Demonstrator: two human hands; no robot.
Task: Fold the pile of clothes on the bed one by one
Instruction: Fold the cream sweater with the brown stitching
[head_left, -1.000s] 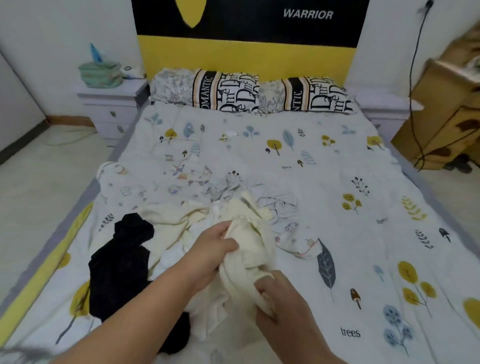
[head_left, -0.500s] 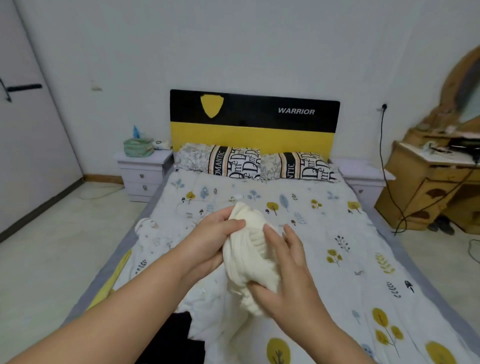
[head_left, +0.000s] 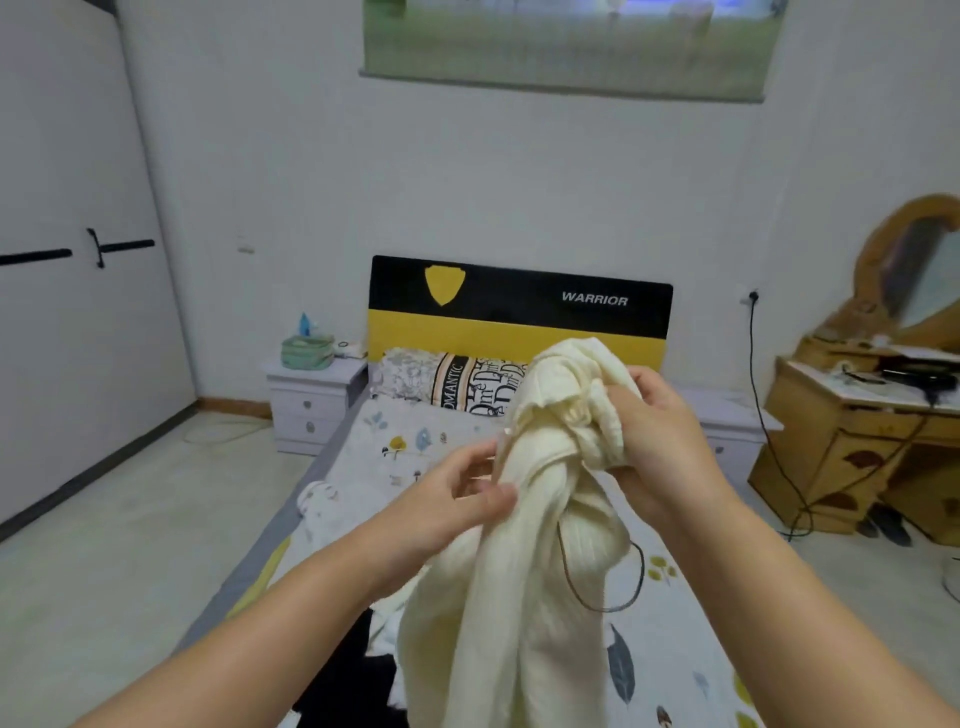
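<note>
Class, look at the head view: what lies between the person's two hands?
The bunched cream garment, held up by the left hand and right hand.

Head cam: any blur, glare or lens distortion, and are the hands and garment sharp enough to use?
Head view: soft, even light, no hard shadows or glare; wide-angle bowing shows at the wardrobe doors. The left hand, right hand and cream garment are fairly sharp, knit ribs visible; the wall picture is washed out and soft.

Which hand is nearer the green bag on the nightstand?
Left. The left hand pinches the cream garment on the side of the green bag; the right hand grips its far side.
</note>
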